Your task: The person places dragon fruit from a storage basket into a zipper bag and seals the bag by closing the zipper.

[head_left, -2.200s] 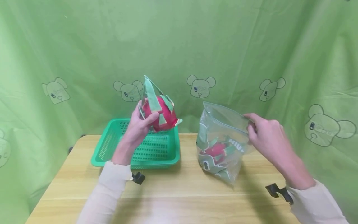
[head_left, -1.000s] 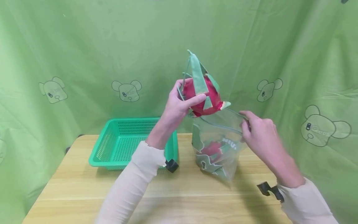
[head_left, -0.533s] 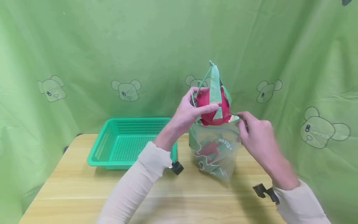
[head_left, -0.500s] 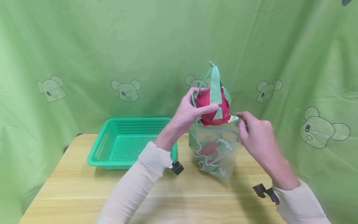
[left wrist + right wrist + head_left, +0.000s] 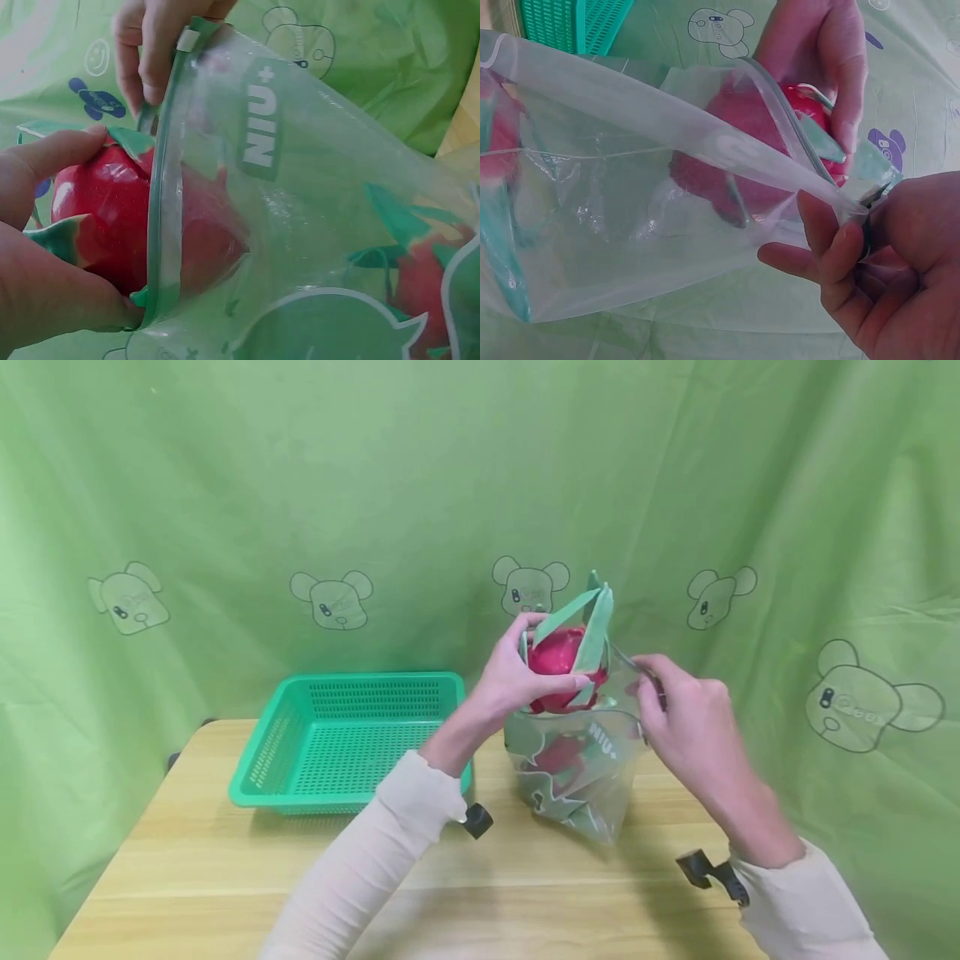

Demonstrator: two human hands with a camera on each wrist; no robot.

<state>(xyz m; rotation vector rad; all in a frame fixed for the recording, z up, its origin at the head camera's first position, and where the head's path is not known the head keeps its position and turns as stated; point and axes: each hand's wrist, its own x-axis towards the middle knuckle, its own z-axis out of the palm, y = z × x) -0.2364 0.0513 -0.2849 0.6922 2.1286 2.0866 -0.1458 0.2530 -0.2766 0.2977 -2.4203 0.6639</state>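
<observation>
My left hand (image 5: 510,681) grips a red dragon fruit (image 5: 557,653) with long green scales, thumb across its near side. The fruit's lower part sits inside the mouth of a clear zip bag (image 5: 577,777) printed "NIU+"; in the left wrist view the zip edge crosses the dragon fruit (image 5: 105,202) midway. My right hand (image 5: 690,714) pinches the bag's right rim between thumb and fingers, holding the mouth apart. A second dragon fruit (image 5: 424,281) shows through the plastic near the bag's bottom.
A green plastic basket (image 5: 258,718) with perforated walls stands on the wooden table (image 5: 555,910), left of the bag. Behind the table hangs a green curtain (image 5: 420,485) with bear-head prints.
My left hand has carried the dragon fruit from above the basket rightward, then down into the bag's mouth. My right hand stays at the bag's rim, shifted slightly left.
</observation>
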